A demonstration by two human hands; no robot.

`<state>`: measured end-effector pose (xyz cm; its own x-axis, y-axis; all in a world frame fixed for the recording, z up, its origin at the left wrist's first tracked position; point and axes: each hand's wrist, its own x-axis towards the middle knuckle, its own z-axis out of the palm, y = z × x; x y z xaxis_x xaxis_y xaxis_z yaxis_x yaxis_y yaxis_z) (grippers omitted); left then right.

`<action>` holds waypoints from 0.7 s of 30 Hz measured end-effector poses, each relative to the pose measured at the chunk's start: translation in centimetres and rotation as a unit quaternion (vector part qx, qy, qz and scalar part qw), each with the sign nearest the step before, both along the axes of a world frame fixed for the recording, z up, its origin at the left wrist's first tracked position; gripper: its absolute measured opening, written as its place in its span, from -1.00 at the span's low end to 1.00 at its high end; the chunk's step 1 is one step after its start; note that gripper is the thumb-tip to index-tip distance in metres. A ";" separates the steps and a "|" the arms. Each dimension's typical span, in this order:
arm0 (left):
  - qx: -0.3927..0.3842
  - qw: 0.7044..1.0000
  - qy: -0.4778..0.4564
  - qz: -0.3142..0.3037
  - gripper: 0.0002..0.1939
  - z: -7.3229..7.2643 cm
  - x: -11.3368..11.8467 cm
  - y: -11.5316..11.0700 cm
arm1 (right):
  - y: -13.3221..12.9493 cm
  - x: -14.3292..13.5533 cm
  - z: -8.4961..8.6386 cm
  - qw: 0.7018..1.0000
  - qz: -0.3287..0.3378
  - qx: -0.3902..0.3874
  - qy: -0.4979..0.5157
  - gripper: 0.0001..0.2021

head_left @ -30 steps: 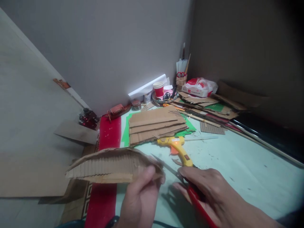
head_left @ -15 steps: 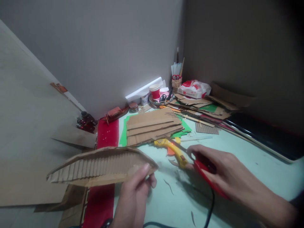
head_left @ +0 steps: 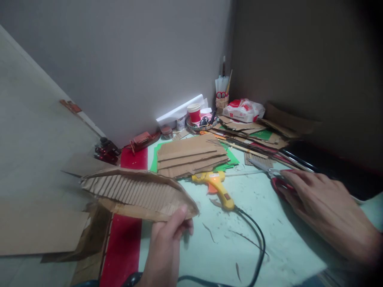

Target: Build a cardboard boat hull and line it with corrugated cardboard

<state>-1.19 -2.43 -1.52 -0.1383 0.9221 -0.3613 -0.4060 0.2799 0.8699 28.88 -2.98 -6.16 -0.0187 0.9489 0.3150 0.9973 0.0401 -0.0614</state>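
My left hand [head_left: 169, 235] pinches the right tip of a boat-shaped cardboard piece [head_left: 140, 195], its ribbed corrugated inside facing up, and holds it over the table's left part. On the right, my right hand [head_left: 323, 199] is closed on red-handled scissors [head_left: 279, 181], blades pointing left and away. Between the hands lies a yellow hot glue gun [head_left: 220, 187] with an orange trigger, on its side. Its black cable [head_left: 260, 239] curls toward the near edge. Thin dark scraps [head_left: 208, 232] are scattered on the pale green tabletop.
Cut cardboard sheets [head_left: 191, 155] lie on green paper behind the glue gun. Farther back stand a red cup [head_left: 194, 113], a pen holder [head_left: 222, 103] and a white-red packet [head_left: 243, 111]. More cardboard [head_left: 254, 133] is piled at back right, by a black flat object [head_left: 329, 163].
My right hand has moved right with the scissors, away from the glue gun, which now shows fully. The cardboard piece has tilted, its left end raised and shifted right.
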 end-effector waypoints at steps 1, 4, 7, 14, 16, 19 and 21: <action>-0.001 1.000 -0.002 0.004 -0.89 0.0 0.1 0.0 | 0.0 -0.7 0.3 1.000 -0.002 0.019 -0.010 -0.60; -0.001 1.000 -0.009 0.013 -0.87 -0.1 0.3 0.0 | -0.2 -3.9 1.7 0.996 0.059 0.043 0.049 -0.68; 0.006 1.000 -0.017 0.018 -0.86 -0.2 0.5 0.0 | -0.6 -8.2 3.3 0.936 0.179 -0.061 0.296 -0.77; 0.011 1.000 -0.025 -0.005 -0.85 -0.2 0.8 -0.2 | 0.2 -14.0 4.9 0.853 0.260 -0.136 0.432 -0.78; 0.012 1.000 -0.025 -0.011 -0.86 -0.3 0.6 -0.2 | 0.7 -14.3 4.8 0.849 0.254 -0.139 0.443 -0.75; 0.010 0.999 -0.011 -0.045 -0.84 -1.2 0.2 -0.3 | 1.2 -14.0 4.8 0.838 0.233 -0.161 0.466 -0.72; 0.012 0.996 -0.005 -0.087 -0.82 -2.2 -0.1 -0.8 | 1.6 -13.3 4.9 0.834 0.217 -0.166 0.480 -0.70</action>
<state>-1.28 -3.18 -3.70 0.0285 0.9401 -0.3397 -0.3616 0.3266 0.8733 15.54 -1.40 -1.25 -0.2730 0.9565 0.1033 0.3780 0.2054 -0.9027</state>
